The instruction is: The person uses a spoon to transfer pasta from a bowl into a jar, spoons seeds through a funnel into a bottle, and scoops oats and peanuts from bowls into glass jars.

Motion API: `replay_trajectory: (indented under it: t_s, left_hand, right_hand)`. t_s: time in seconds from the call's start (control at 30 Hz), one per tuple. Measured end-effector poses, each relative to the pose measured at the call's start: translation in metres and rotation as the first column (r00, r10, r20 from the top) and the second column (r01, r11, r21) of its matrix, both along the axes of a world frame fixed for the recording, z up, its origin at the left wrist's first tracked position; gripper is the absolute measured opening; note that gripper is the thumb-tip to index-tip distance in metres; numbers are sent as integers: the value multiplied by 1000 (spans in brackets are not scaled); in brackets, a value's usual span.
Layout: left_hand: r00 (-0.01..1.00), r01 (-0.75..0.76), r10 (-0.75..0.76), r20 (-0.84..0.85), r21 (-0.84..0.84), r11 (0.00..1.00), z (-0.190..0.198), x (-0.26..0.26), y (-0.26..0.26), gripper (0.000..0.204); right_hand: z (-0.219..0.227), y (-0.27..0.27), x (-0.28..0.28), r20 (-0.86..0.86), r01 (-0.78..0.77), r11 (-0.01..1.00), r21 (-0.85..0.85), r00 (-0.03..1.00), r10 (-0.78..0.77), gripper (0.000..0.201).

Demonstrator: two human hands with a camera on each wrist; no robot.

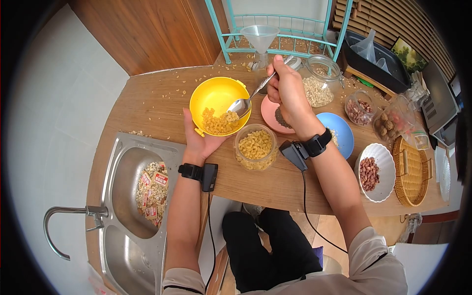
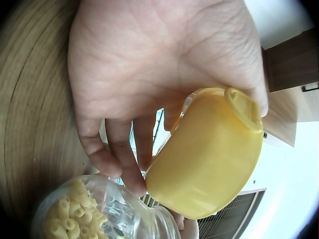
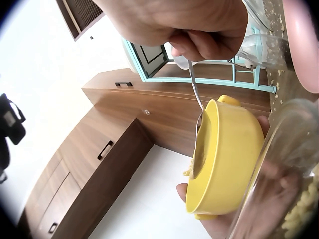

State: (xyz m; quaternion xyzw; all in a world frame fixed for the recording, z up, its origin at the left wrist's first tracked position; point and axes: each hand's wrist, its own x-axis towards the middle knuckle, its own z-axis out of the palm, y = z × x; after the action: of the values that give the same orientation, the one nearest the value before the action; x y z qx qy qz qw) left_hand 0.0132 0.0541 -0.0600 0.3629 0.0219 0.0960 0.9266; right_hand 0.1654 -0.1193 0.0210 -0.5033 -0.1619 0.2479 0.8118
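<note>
Well, I judge this partway along: the tub [image 1: 256, 164] beside the yellow bowl [image 1: 206, 93] is well filled with pasta, while a smaller heap of pasta [image 1: 214, 123] lies in the bowl, left to handle. My left hand [image 1: 199, 142] grasps the bowl, held tilted; my right hand [image 1: 290, 93] clenches the spoon [image 1: 241, 106], whose tip carries a few pieces over the heap. Crumbs dot the wooden counter [image 1: 152, 98] near the teal rack [image 1: 218, 34]. I see 2 basins in the steel sink [image 1: 123, 260], 1 holding flakes and packets [image 1: 160, 178].
</note>
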Motion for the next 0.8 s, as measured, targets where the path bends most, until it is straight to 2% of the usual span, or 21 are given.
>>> replay_trajectory:
  t_s: [0.33,0.53,0.6,0.63,0.7,0.8]
  left_hand:
    - [999,-18,19,-31,19,1000,3,-1,-1,105]
    - [999,-30,30,-26,-2,1000,4,0,-4,107]
    - [999,-30,31,-26,6,1000,3,0,-3,108]
    - [999,-31,32,-26,14,999,2,0,-2,108]
    - [999,-32,32,-24,8,999,1,0,-2,108]
    - [999,-34,35,-22,9,999,2,0,-2,107]
  right_hand:
    - [-3,-2,9,-28,-23,1000,-3,999,23,43]
    - [0,-4,4,42,28,997,-66,999,-25,47]
    - [3,-4,2,188,69,991,-112,981,-47,50]
    - [1,-4,2,188,68,991,-113,981,-46,50]
    - [-2,-3,3,370,112,987,-118,927,-61,54]
    - [-4,-2,0,468,86,993,-85,883,-36,56]
